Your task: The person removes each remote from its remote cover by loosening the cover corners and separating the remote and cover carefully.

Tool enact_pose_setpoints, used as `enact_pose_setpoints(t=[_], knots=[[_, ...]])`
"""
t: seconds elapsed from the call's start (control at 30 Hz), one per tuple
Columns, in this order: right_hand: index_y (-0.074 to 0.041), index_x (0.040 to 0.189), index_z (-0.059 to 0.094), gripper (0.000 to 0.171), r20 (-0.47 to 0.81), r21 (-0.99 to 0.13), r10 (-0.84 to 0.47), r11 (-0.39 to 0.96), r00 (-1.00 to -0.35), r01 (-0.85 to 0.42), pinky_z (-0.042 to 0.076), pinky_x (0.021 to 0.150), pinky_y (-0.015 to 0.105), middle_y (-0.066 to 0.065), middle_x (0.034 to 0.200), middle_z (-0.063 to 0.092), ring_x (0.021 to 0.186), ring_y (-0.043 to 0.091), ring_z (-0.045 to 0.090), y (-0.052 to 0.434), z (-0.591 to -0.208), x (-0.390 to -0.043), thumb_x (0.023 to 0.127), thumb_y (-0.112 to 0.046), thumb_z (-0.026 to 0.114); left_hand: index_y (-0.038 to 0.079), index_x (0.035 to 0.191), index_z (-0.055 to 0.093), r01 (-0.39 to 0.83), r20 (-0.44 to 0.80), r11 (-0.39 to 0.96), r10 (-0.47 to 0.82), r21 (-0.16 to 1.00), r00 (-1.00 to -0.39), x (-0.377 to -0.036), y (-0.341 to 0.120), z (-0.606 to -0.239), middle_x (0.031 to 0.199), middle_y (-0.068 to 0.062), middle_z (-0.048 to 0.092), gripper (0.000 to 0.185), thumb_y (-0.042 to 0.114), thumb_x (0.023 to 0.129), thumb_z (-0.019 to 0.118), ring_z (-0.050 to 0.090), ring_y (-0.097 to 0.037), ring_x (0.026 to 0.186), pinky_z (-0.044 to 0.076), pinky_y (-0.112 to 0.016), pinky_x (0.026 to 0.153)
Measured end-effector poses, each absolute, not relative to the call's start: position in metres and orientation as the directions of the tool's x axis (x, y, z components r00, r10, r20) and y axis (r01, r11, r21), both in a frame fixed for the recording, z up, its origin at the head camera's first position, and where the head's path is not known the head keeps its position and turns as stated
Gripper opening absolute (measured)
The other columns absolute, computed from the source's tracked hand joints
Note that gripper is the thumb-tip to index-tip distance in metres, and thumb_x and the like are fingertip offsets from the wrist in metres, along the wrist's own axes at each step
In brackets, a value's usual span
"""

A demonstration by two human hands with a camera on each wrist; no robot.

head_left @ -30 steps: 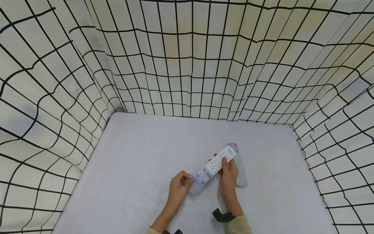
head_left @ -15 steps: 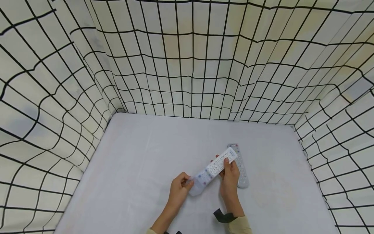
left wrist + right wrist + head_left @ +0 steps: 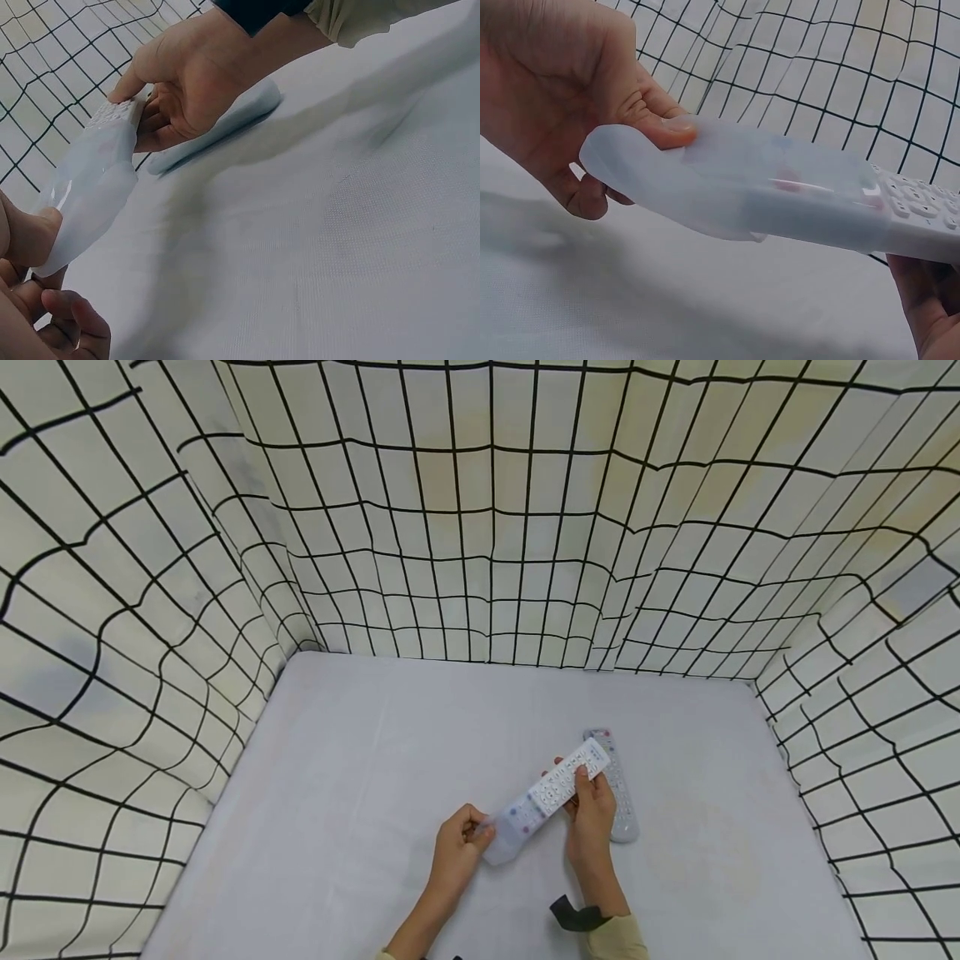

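A white remote control (image 3: 557,787) is held slantwise above the table, its far end bare and its near part inside a translucent sleeve cover (image 3: 727,184). My right hand (image 3: 588,818) grips the bare end, thumb on the button face. Between thumb and fingers, my left hand (image 3: 453,853) pinches the loose end of the cover. That end reaches past the remote and looks soft and bent in the right wrist view. Coloured buttons show faintly through the cover. Another remote (image 3: 622,814), greyish, lies on the table behind my right hand, partly hidden by it.
A white cloth covers the table (image 3: 360,760). Light panels with a black wire-like grid (image 3: 465,527) stand behind it and along the left and right sides. A dark strap (image 3: 576,915) sits at my right wrist.
Both hands keep the same holds on the remote and its cover. They sit slightly lower in the head view, which has itself shifted a little.
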State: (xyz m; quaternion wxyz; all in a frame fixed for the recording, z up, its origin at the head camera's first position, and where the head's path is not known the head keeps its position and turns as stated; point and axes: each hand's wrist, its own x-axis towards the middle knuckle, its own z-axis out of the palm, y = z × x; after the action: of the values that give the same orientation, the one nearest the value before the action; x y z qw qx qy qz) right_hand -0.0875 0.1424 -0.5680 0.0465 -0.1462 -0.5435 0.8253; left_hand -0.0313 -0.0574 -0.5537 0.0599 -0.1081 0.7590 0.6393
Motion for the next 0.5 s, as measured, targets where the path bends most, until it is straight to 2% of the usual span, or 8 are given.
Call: enact_pose_setpoints(t=[0.2, 0.4, 0.5], knots=[[-0.005, 0.146, 0.046, 0.048, -0.203, -0.91, 0.184, -0.398, -0.962, 0.116, 0.063, 0.084, 0.03, 0.003, 0.121, 0.075, 0.106, 0.014, 0.076, 0.144, -0.569, -0.081, 0.109, -0.034, 0.056, 0.002, 0.103, 0.066, -0.239, -0.226, 0.106, -0.123, 0.965, -0.966, -0.033, -0.072, -0.55, 0.091, -0.009, 0.069, 0.009, 0.004, 0.095, 0.069, 0.055, -0.014, 0.089, 0.044, -0.024, 0.081], [-0.004, 0.137, 0.048, 0.041, -0.205, -0.918, 0.16, -0.374, -0.966, 0.133, 0.063, 0.084, 0.032, -0.002, 0.112, 0.073, 0.099, 0.012, 0.075, 0.146, -0.571, -0.072, 0.109, -0.032, 0.056, 0.005, 0.108, 0.067, -0.236, -0.225, 0.067, -0.143, 0.969, -0.964, -0.037, -0.089, -0.547, 0.108, -0.01, 0.067, 0.011, 0.013, 0.101, 0.064, 0.054, -0.015, 0.1, 0.043, -0.025, 0.089], [0.0, 0.136, 0.047, 0.04, -0.213, -0.919, 0.136, -0.363, -0.968, 0.151, 0.063, 0.085, 0.034, -0.001, 0.109, 0.073, 0.099, 0.012, 0.076, 0.148, -0.572, -0.068, 0.108, -0.027, 0.058, 0.003, 0.114, 0.064, -0.243, -0.24, 0.001, -0.136, 0.97, -0.961, -0.039, -0.094, -0.546, 0.122, -0.012, 0.062, 0.015, 0.014, 0.104, 0.06, 0.055, -0.019, 0.109, 0.054, -0.028, 0.089]])
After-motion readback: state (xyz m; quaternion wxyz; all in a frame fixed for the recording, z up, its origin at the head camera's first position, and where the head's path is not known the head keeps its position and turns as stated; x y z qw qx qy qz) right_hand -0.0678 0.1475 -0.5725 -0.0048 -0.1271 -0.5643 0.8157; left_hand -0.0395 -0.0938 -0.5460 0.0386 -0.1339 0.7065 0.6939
